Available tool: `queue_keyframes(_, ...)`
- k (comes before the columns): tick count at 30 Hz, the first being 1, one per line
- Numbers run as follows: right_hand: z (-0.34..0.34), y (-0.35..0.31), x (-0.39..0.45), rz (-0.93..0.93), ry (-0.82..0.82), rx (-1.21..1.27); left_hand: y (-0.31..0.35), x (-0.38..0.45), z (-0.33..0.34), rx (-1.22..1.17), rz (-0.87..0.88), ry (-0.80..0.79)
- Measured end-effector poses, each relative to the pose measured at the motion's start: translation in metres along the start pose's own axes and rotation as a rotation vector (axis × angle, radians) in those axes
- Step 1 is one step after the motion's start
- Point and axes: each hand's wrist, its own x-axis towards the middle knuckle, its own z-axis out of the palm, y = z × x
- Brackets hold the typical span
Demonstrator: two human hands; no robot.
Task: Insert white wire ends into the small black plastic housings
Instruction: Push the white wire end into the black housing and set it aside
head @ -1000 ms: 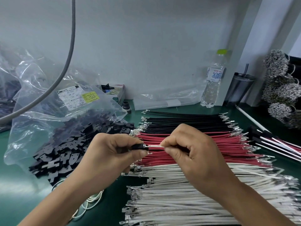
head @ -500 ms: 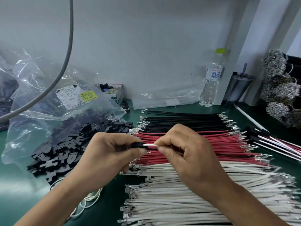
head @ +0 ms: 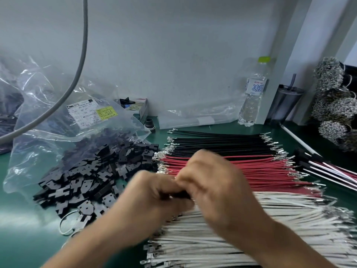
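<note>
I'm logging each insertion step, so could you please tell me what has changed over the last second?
The right hand has closed the gap to the left hand, hiding the white wire between them; a dark piece, probably the housing, shows there. The wire stacks lie unchanged.

A single head-worn view looks forward and down, close over the near edge of the green worktop (head: 17, 225), facing the wall (head: 173, 55) along its far edge.
</note>
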Motion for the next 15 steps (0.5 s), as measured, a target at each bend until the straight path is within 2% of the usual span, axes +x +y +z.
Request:
queue_keyframes(2, -0.003, -0.001, 0.003, -0.044, 0.012, -0.045, 0.003, -0.001, 0.008, -0.027, 0.030, 0.040)
queue_keyframes(5, -0.019, 0.020, 0.003, 0.064, 0.046, 0.015, 0.000, 0.002, -0.001, -0.085, -0.055, 0.178)
queue_keyframes(7, -0.021, 0.029, 0.001, 0.096, 0.009, 0.091, -0.004, 0.003, -0.008, -0.095, -0.089, 0.225)
queue_keyframes(11, -0.015, 0.030, -0.002, 0.099, -0.056, 0.131, -0.006, 0.002, -0.014, -0.107, -0.118, 0.196)
queue_keyframes(15, -0.013, 0.030, -0.003, 0.050, -0.092, 0.019, -0.009, 0.002, -0.015, -0.094, -0.130, 0.171)
